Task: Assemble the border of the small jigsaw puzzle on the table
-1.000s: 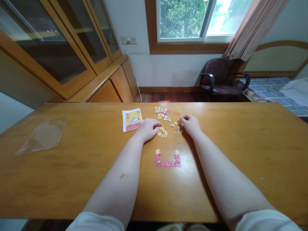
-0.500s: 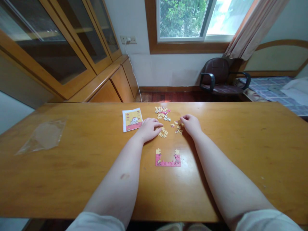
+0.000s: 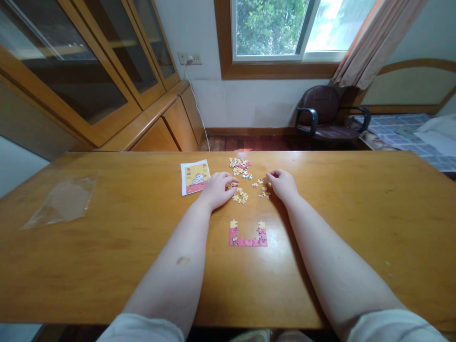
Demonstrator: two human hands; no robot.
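My left hand [image 3: 218, 190] rests on the table with its fingers apart, touching or just over a few yellow puzzle pieces partly hidden beneath the fingertips. A cluster of yellow jigsaw pieces [image 3: 241, 196] lies by its thumb. My right hand [image 3: 283, 185] has thumb and forefinger pinched at the edge of a small group of loose pieces [image 3: 263, 194]; whatever is between the fingertips is too small to make out. Nearer to me lies a joined U-shaped puzzle border [image 3: 248, 242], pink with yellow upper ends. Behind both hands sits a mixed heap of pieces [image 3: 239, 167].
A picture card [image 3: 195, 178] with a white animal on yellow and pink lies left of my left hand, which covers its corner. Farther left is a clear plastic bag [image 3: 66, 199]. Beyond the wooden table [image 3: 356, 213] stand a chair [image 3: 324, 111] and a glass-door cabinet [image 3: 142, 102].
My left hand has shifted slightly to the left, uncovering more of the yellow pieces by its fingers. My right hand stays almost where it was, still pinched.
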